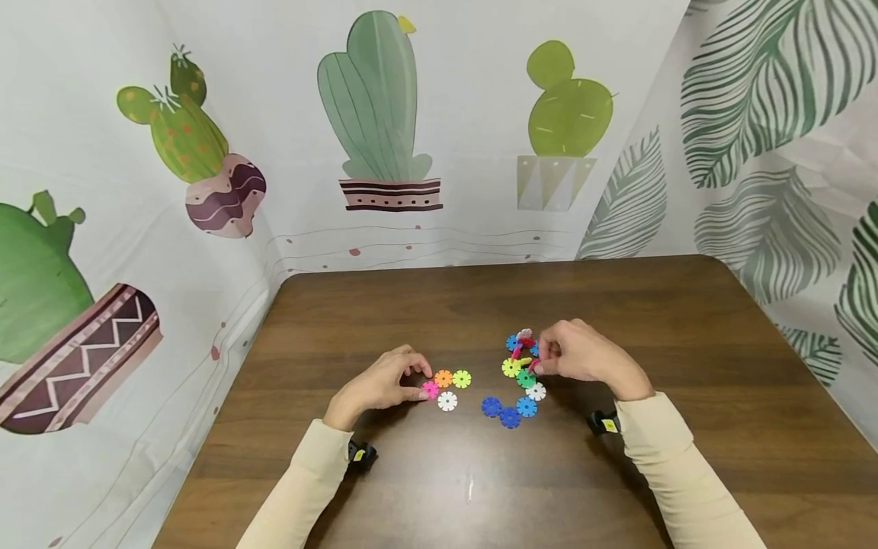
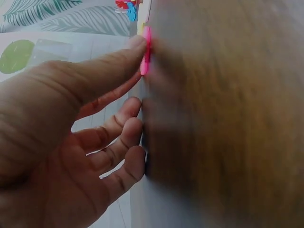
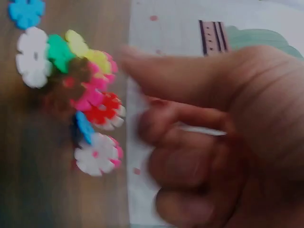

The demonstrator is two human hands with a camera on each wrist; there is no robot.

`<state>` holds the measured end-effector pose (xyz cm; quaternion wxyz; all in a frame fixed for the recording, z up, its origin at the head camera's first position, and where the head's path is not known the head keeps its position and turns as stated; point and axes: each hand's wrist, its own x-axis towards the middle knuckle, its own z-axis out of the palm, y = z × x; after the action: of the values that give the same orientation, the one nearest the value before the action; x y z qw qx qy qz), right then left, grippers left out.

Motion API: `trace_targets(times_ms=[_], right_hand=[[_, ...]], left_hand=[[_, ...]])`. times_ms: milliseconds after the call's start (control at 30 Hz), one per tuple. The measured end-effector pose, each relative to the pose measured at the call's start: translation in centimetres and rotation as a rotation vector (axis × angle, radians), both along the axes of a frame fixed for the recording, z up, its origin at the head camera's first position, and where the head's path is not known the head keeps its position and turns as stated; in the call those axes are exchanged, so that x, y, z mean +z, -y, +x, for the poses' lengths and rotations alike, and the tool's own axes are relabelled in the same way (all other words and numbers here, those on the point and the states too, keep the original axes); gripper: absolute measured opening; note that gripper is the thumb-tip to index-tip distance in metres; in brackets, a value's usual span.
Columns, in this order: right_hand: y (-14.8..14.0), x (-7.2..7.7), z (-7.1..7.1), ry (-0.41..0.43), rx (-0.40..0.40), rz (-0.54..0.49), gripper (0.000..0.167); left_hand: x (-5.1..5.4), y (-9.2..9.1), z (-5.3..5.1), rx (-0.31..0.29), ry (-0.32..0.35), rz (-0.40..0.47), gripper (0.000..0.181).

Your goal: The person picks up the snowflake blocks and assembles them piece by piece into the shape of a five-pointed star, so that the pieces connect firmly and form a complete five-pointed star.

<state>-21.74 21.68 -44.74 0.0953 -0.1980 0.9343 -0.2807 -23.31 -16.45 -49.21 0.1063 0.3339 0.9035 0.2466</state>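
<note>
My left hand [image 1: 379, 383] pinches the edge of a pink snowflake disc [image 1: 430, 390] between thumb and index finger, the other fingers loosely curled. Joined to that disc are an orange disc [image 1: 443, 378] and, beyond it, a yellow-green one [image 1: 463, 378]; a white disc [image 1: 447, 401] lies just in front. My right hand [image 1: 581, 352] is at the right side of a raised cluster of snowflake discs [image 3: 97, 102], its fingers curled and blurred in the right wrist view. Whether it grips a piece cannot be made out. The cluster includes a green disc [image 1: 525, 379].
From the cluster a curved row runs toward me: a white disc [image 1: 536, 392], a light blue disc [image 1: 527, 406] and dark blue discs [image 1: 510, 417]. All lie on a brown wooden table [image 1: 439, 488]. A patterned cloth [image 1: 473, 137] hangs behind the table's far edge.
</note>
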Motion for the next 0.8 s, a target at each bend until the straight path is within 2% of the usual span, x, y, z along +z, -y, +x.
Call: trace_targets(times_ms=[67, 167, 367, 500, 633, 800], right_hand=[[-0.3, 0.5, 0.4, 0.073, -0.001, 0.073, 0.037], [0.0, 0.3, 0.5, 0.148, -0.044, 0.163, 0.049], [1.6, -1.2, 0.4, 0.226, -0.156, 0.276, 0.052], [2.2, -1.5, 0.6, 0.241, -0.159, 0.305, 0.047], [2.0, -1.2, 0.8, 0.218, -0.116, 0.296, 0.034], [1.5, -0.9, 0.7, 0.199, -0.067, 0.276, 0.031]], left_hand=[[0.0, -0.2, 0.0, 0.019, -0.008, -0.016, 0.031], [0.1, -0.6, 0.1, 0.04, -0.02, -0.037, 0.033], [-0.1, -0.9, 0.2, 0.049, -0.026, -0.036, 0.03], [-0.2, -1.0, 0.1, 0.052, -0.004, -0.017, 0.03], [0.0, -1.1, 0.1, 0.062, 0.032, 0.019, 0.03], [-0.1, -1.0, 0.1, 0.065, 0.068, 0.07, 0.028]])
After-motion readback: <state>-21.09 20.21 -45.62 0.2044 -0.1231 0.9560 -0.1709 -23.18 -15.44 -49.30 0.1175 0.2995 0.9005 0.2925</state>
